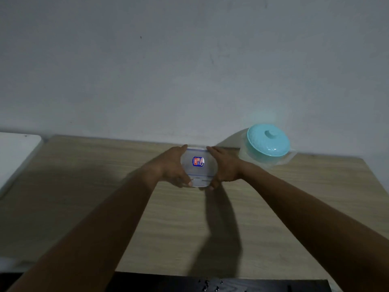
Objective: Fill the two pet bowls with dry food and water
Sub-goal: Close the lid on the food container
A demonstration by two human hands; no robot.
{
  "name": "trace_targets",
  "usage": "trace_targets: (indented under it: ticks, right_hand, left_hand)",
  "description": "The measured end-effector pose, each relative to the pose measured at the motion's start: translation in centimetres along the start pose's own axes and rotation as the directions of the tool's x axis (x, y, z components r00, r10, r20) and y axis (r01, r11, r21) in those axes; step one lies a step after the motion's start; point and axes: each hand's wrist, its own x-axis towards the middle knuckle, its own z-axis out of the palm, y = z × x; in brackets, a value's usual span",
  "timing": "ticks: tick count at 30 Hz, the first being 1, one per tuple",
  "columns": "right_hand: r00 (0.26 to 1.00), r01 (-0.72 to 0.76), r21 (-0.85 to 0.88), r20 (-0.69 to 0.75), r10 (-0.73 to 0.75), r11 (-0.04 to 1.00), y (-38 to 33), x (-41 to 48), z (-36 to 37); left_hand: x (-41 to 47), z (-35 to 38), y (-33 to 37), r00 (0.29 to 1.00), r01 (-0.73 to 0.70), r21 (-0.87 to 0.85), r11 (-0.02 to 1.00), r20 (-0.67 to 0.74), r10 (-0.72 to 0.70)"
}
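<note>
At frame centre, the left hand [171, 166] and right hand [225, 167] are clamping fingers around a lidded container [199, 167]; no bowls showing, so filling seems unstarted.

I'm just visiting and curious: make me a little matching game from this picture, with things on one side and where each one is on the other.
Things:
1. clear container
2. turquoise lid
3. white surface
4. wooden table

Places:
A. far left edge
B. between both hands
C. underneath everything
D. on the jug at right, by the wall

Pairs: 1-B, 2-D, 3-A, 4-C
</note>
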Motion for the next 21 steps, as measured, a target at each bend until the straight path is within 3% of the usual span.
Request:
trace_targets:
  ticks: [2, 4, 21]
  right_hand:
    - [0.999, -0.035, -0.035, 0.012, 0.035, 0.999, -0.2, 0.6, -0.4]
    - [0.999, -0.044, -0.02, -0.005, 0.044, 0.999, -0.3, 1.0, -0.6]
    - [0.999, -0.003, 0.016, -0.047, 0.004, 1.0, 0.3, 1.9, -0.1]
  left_hand:
    - [0.0, -0.2, 0.8, 1.0, 0.012, 0.218, 0.976, 0.003, -0.012]
    - [0.1, -0.5, 0.8, 0.999, 0.017, 0.316, 0.949, -0.033, -0.007]
    - [0.7, 0.2, 0.1, 0.987, -0.011, 0.334, 0.943, -0.146, 0.063]
